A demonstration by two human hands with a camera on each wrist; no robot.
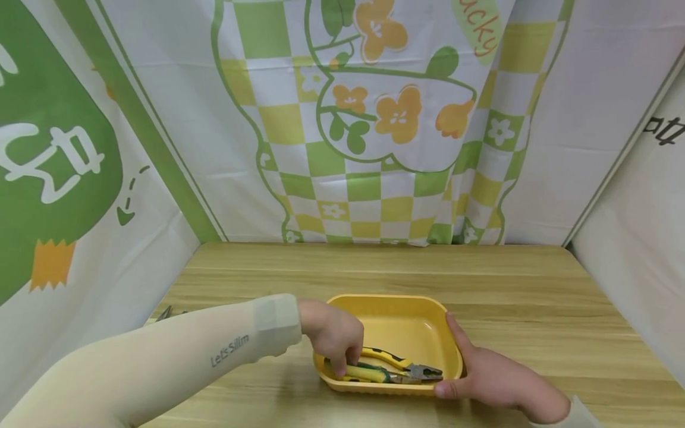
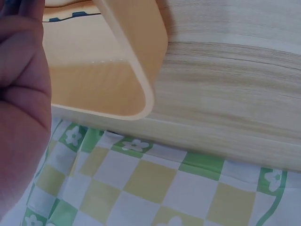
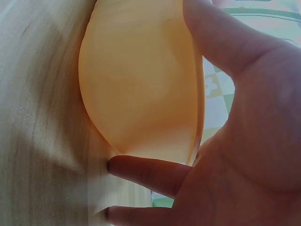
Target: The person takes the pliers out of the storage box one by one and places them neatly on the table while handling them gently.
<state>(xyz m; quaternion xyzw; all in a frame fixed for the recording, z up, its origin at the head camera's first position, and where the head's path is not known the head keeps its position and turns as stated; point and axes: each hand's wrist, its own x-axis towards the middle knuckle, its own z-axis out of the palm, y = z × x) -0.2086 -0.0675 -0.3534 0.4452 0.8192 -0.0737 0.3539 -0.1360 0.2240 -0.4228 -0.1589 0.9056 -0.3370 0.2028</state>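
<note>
A yellow plastic tray (image 1: 398, 389) sits on the table. Inside it, along the near wall, lie pliers (image 1: 425, 373) with yellow-and-black handles and a grey head. A hand tool with a yellow-and-green handle (image 1: 369, 373) lies against them; its exact kind is unclear. My left hand (image 1: 336, 336) reaches over the tray's left wall and pinches that handle between thumb and fingers. In the left wrist view, the grip itself is out of frame. My right hand (image 1: 489, 374) holds the tray's right end, thumb at the near corner and fingers along the outer wall (image 3: 141, 89).
A wooden table (image 1: 535, 309) spreads around the tray. At its left edge a pointed metal tool tip (image 1: 165, 313) shows, partly covered by the left sleeve (image 1: 214, 345). A checkered, flowered curtain (image 1: 364, 184) hangs at the table's back edge.
</note>
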